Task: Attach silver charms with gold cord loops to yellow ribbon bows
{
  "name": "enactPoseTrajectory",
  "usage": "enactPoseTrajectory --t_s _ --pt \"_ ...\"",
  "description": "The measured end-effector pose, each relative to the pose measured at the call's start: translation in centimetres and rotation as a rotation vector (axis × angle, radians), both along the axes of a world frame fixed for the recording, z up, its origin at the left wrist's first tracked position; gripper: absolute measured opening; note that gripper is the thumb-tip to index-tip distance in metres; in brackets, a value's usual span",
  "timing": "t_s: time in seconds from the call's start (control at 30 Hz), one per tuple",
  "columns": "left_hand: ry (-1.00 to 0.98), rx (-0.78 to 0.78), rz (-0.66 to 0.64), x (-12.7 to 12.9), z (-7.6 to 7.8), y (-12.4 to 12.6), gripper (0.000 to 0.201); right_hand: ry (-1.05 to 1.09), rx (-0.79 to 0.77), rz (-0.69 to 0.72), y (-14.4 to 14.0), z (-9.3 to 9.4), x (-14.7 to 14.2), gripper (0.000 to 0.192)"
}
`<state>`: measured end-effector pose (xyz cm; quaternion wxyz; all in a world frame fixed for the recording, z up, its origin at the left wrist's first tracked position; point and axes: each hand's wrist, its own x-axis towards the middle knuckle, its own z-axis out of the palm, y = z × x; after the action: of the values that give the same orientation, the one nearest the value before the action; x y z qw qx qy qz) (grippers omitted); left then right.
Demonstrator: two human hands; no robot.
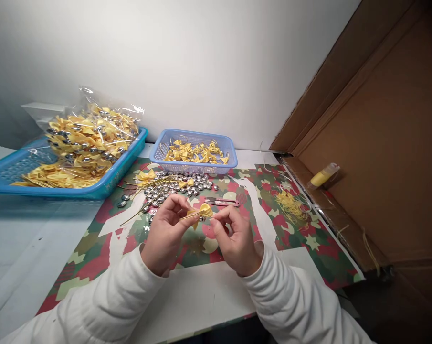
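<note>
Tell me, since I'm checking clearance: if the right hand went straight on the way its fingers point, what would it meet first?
The right hand points up-left at the yellow bow it already pinches; beyond that, probably the left hand, though depth is unclear.

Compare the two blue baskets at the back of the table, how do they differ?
The left basket is turquoise, wide and shallow; the middle basket is paler periwinkle, smaller and deeper. The left basket holds a clear plastic bag stuffed with finished bows on top of loose pieces; the middle basket holds only loose yellow bows. Both are perforated plastic and hold yellow ribbon pieces.
</note>
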<state>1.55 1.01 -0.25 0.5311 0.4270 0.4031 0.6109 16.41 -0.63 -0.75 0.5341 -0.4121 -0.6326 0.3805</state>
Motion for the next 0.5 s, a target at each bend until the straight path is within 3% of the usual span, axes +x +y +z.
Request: enactPoseTrajectory --t_s 0.17,0.5 --pt "-0.023 0.066 0.003 -0.09 0.02 -0.22 0.028 -0.097 0.112 -0.06 -0.1 0.33 0.06 0.012" --pt "-0.009 0.15 -0.02 -0.34 0.16 -0.41 0.028 -0.117 0.147 -0.076 -0.36 0.32 0.0 0.013"
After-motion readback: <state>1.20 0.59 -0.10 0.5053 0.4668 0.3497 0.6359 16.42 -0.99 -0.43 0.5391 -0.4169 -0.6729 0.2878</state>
